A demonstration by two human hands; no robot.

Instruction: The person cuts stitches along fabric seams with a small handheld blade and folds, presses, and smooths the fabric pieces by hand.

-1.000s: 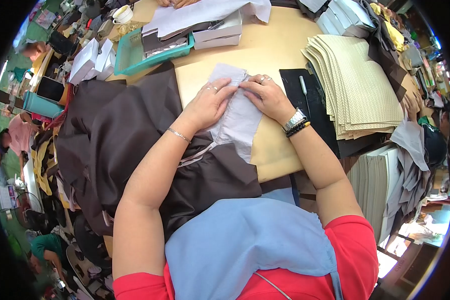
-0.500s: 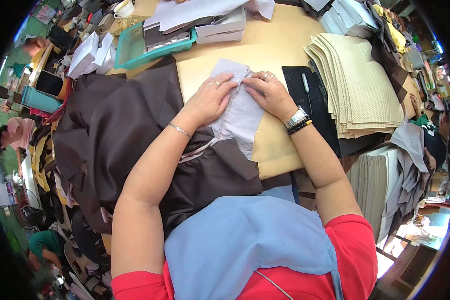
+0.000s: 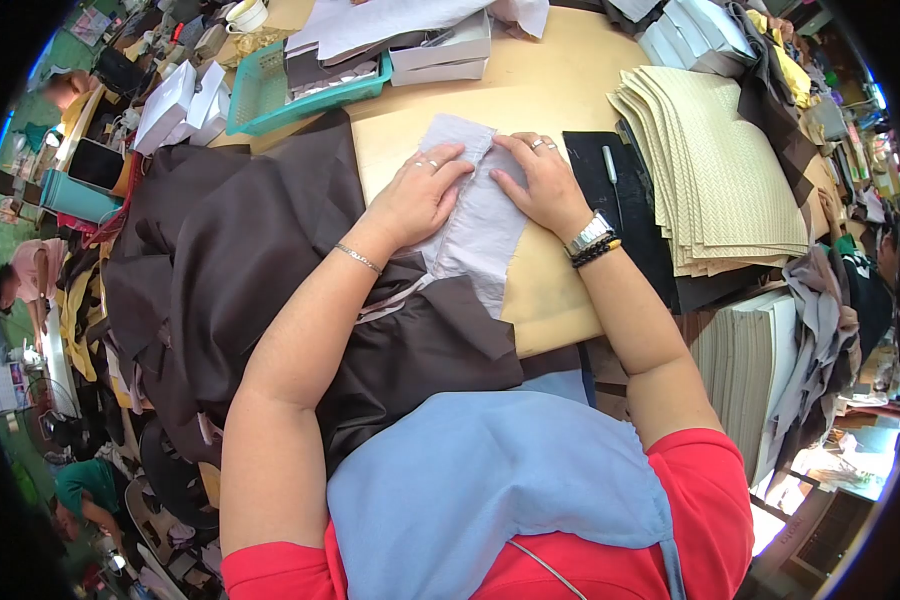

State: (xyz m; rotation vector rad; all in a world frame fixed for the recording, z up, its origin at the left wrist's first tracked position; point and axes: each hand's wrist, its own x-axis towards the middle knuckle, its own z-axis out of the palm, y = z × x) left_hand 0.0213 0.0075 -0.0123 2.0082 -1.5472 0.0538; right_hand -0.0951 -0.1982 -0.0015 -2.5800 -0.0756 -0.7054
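Gray cloth [image 3: 482,230] lies under your left hand [image 3: 418,195] and reaches under your right hand's fingers, its seam [image 3: 457,222] running between the 2. Left: fingers together, laid over the cloth's left part, hiding some of it. Right hand [image 3: 542,183]: fingers loosely spread, index tip near the seam's far end, thumb apart; can't tell if it's pressing.

Vs 0.5 s ago: your right thumb and index were bunched at the seam, now opened. Left hand and cloth about the same.

Around: brown fabric [image 3: 240,235] heaped left of your left hand, bunched under that forearm, meeting the cloth's near end. Board [image 3: 555,300] beneath both. Right of your right hand: white-handled tool [image 3: 610,165] on a black sheet [image 3: 638,235], then patterned sheets [image 3: 720,165]. Teal basket [image 3: 305,117] beyond your left hand.
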